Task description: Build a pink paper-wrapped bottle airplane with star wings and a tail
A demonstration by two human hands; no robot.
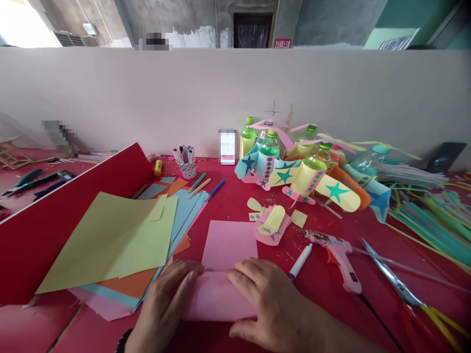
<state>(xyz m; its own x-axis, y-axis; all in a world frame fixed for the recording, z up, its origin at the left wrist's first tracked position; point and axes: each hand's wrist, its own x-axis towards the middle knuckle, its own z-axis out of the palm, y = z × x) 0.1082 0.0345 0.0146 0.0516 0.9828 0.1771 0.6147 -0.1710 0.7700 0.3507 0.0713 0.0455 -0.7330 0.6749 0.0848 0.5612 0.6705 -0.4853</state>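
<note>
Both hands are on the pink paper (216, 296) — left hand (167, 291) with its fingers bent and bunched together at the sheet's left side, right hand (265, 294) grasping it wider, fingertips on top and the thumb out by the near edge. So neither one's let go, and neither's a clenched fist. The paper sits toward the near edge of the red bench (231, 201), around the middle, flat at the far end with a crosswise ridge running between the fingertips. Can't make out whether that's a full fold.

Just past it there's a little heap of cutouts (272, 228), rounded yellow and pink bits. On the right: a slim white marker (301, 261), a pink plastic glue gun (345, 260) with an orange trigger, then shiny metal scissors (395, 282) nearer the right edge. Left side has a fanned stack of colored sheets (117, 235), smooth yellow on top, beside a long red board (99, 198).

Along the far edge: a crackle-patterned pen cup (188, 170), plus clear plastic bottles (270, 147) wrapped in paper — rounded wings, star stickers and all.
</note>
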